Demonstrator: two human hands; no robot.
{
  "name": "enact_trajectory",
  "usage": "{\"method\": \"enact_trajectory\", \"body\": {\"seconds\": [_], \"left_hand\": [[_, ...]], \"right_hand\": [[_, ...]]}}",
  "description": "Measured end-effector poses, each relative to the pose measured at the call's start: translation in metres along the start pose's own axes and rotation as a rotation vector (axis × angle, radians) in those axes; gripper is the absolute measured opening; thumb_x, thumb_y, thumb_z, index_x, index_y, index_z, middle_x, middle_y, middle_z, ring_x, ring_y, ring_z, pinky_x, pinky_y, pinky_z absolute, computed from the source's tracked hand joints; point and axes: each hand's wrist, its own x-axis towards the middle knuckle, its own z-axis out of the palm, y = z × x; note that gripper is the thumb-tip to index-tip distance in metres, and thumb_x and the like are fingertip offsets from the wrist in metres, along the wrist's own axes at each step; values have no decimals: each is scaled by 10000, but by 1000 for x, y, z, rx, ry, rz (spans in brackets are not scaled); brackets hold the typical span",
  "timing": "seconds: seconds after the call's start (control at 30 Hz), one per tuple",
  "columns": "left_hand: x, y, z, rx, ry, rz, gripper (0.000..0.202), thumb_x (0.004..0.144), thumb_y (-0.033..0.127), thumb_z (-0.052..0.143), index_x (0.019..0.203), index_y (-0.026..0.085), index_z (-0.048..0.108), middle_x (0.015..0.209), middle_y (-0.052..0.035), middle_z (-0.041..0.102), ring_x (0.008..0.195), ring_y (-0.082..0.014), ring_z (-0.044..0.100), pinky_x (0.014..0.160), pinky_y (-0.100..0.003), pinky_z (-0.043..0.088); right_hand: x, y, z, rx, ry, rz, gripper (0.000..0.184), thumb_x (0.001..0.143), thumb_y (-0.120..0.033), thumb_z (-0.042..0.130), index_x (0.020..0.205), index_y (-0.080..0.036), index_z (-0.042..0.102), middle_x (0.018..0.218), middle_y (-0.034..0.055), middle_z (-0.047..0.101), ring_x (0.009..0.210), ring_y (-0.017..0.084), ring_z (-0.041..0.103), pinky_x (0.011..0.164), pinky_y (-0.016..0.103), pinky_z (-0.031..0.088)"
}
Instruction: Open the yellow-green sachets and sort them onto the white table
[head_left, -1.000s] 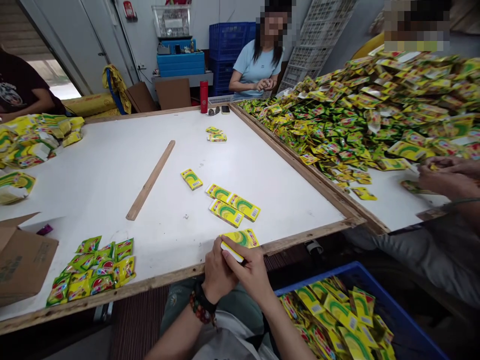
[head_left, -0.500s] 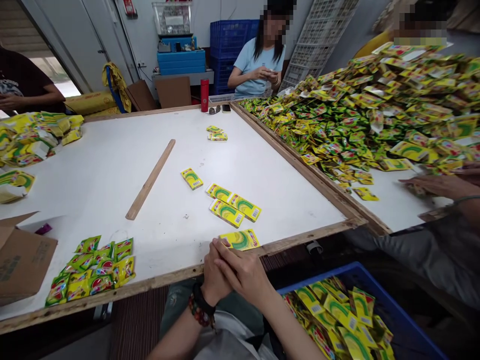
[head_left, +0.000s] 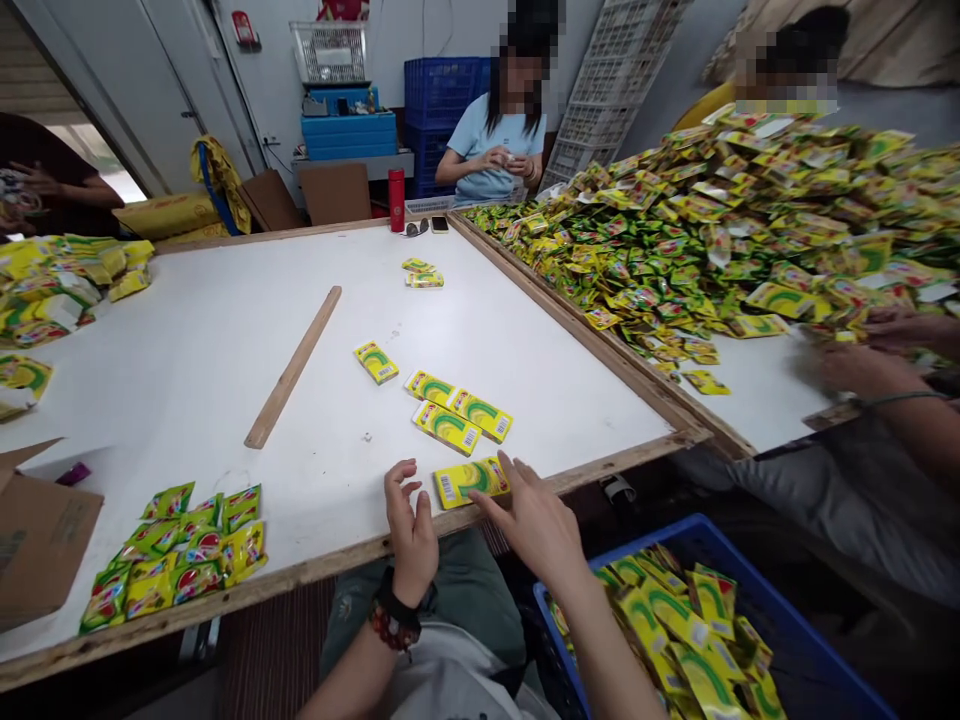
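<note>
Head view. The person's left hand [head_left: 410, 525] stands open at the near edge of the white-topped bench [head_left: 210, 420], fingers loosely spread and raised, holding nothing. The right hand [head_left: 534, 530] is also open, fingers splayed and reaching across the bench. Its fingertips are at the right end of a flat yellow-and-green pack [head_left: 470, 482], which lies between the two hands. Light contact is possible, but no grip is evident.

Ahead of the hands, four similar packs [head_left: 446, 427] lie flat and separate, and two more packs [head_left: 424, 280] sit well beyond them. Left of the left hand is a loose group of foil sachets [head_left: 172, 555]. Right of the right hand, below the bench edge, a blue plastic crate [head_left: 622, 555] holds many packs. Far right of the hands, a large heap of sachets [head_left: 675, 250] remains on a framed section, where a co-worker's hands [head_left: 870, 355] work at its edge. Only a few packs are laid out singly on the bench; most stock remains in the heap and crate.
</note>
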Motion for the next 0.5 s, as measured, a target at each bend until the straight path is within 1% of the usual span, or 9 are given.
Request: {"method": "enact_trajectory", "body": {"seconds": [0.07,0.13,0.17,0.23,0.3,0.37,0.4,0.43,0.5], "left_hand": [[3,3,-10,81,-32,32,264,951,316,435,1193,218,470,1215,-102,537,1127,-208,536,920,-364,477],[6,11,-18,235,-131,121,265,945,273,444,1199,227,503,1241,-104,551,1174,-231,519,980,-427,451],[7,15,-20,326,-208,190,281,926,262,484,1204,234,521,1269,-106,550,1215,-253,494,1015,-468,425],[9,22,-17,483,-389,330,411,854,255,606,1256,255,521,1360,-109,512,1309,-306,413,1063,-539,371],[13,25,-8,574,-538,399,606,787,223,677,1349,269,454,1420,-115,469,1346,-334,375,1069,-571,354],[19,25,0,598,-612,378,637,789,147,632,1380,257,423,1351,-120,539,1269,-312,474,1054,-563,372],[23,26,3,583,-624,345,604,796,108,592,1364,251,443,1283,-113,593,1194,-291,538,1034,-543,397],[28,28,3,542,-635,299,574,801,84,562,1343,248,467,1213,-99,637,1110,-268,590,1002,-512,431],[37,35,0,394,-687,177,528,806,99,570,1307,251,499,1106,-63,687,952,-228,645,896,-420,505]], "right_hand": [[19,-14,9,-13,-26,88,540,888,-426,544,1314,-95,544,1051,236,707,999,353,674,790,441,506],[30,-17,16,128,-37,141,452,889,-299,520,1297,-109,567,854,157,736,839,298,697,758,416,492],[33,-15,19,282,-35,147,441,872,-267,512,1281,-119,587,767,105,729,755,261,688,719,385,491],[33,-11,22,696,-41,150,447,821,-297,538,1214,-112,646,621,26,678,608,198,630,614,321,479],[29,-11,21,1069,-66,180,458,750,-361,612,1102,-85,711,549,0,633,524,159,562,538,288,455],[22,-16,14,1258,-85,208,423,710,-381,664,1003,-90,755,566,15,645,525,146,545,537,288,461],[18,-19,9,1275,-77,197,399,719,-387,666,983,-105,764,609,33,666,556,152,559,556,295,474],[14,-23,2,1245,-50,167,383,740,-390,657,996,-126,765,670,51,686,606,165,582,582,304,488],[7,-27,-12,1099,24,35,387,777,-378,645,1101,-185,731,864,86,706,790,207,627,672,326,517]]}}
